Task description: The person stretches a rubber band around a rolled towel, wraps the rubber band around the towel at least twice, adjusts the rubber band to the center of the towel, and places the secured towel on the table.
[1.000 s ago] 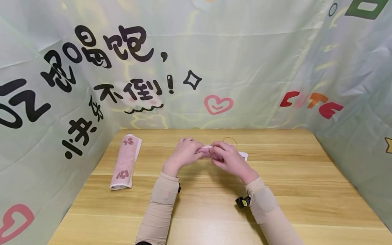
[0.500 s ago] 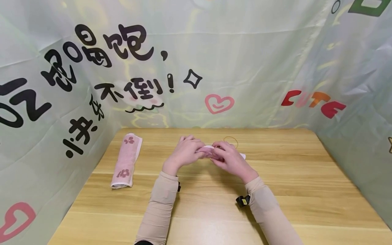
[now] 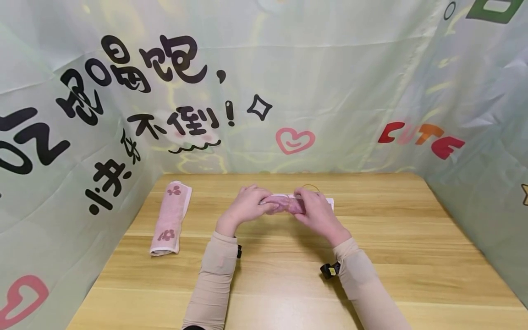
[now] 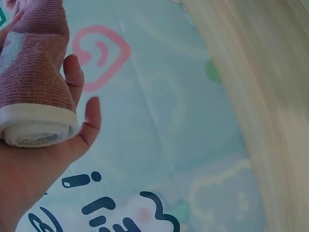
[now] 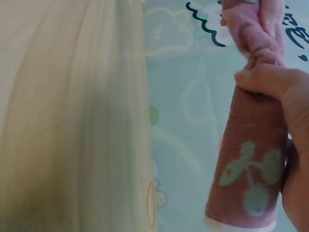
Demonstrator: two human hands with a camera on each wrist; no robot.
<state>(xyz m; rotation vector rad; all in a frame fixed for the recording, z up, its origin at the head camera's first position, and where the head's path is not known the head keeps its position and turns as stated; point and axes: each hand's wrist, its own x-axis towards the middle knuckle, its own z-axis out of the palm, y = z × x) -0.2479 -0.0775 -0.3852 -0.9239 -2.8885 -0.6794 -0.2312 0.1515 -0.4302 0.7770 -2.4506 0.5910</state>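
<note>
Pink towel (image 3: 283, 204) spans left grip (image 3: 247, 205) to right grip (image 3: 320, 212); backdrop (image 3: 330, 87) reads "CUTE"

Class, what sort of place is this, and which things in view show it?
It looks like a small screened-off filming booth, though I can't be certain: printed cloth hangs behind and beside a wooden table, and a black wrist-worn device shows.

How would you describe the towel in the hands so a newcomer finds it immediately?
Start with the wooden table and look toward the middle of its far edge. There, between the left hand and right hand, is a pink rolled towel with white edging. Unlike the other pink towel, lying straight at the table's left, it is gripped and crumpled narrow partway along.
</note>
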